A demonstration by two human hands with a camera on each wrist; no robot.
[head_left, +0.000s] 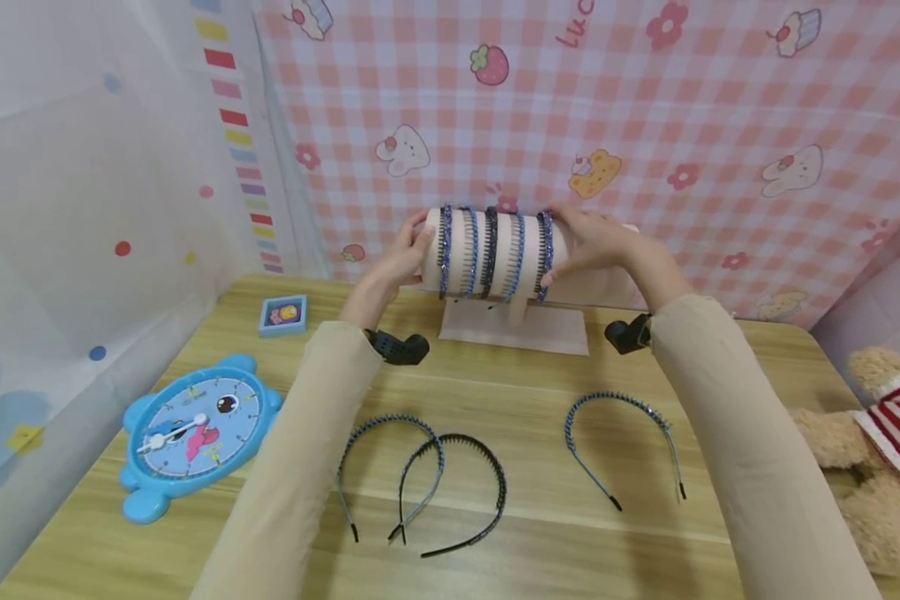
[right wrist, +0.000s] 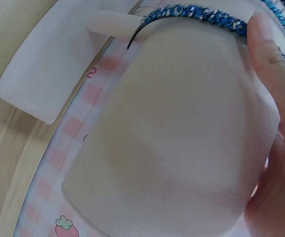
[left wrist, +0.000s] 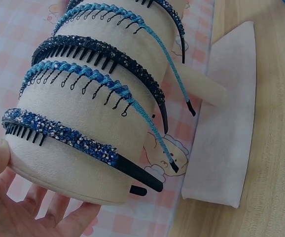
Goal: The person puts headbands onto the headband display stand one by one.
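Observation:
A pale padded headband stand [head_left: 562,246] has a horizontal roll on a short post above a flat base [head_left: 495,323]. Several headbands circle the roll, among them a sparkly blue one [left wrist: 58,128] near its left end, braided blue ones [left wrist: 90,81] and a black beaded one [left wrist: 103,52]. My left hand [head_left: 399,257] holds the roll's left end, thumb at the edge and fingers across the end face. On the other side my right hand [head_left: 596,242] holds the rightmost sparkly blue headband [right wrist: 196,12], its thumb on the band; its other fingers are hidden behind the roll.
On the wooden table lie a braided blue headband [head_left: 393,417] overlapping a black one [head_left: 501,483], and another blue one [head_left: 607,396] at right. A blue toy clock [head_left: 232,433] and small framed picture [head_left: 282,315] are at left, a teddy bear [head_left: 881,517] at right.

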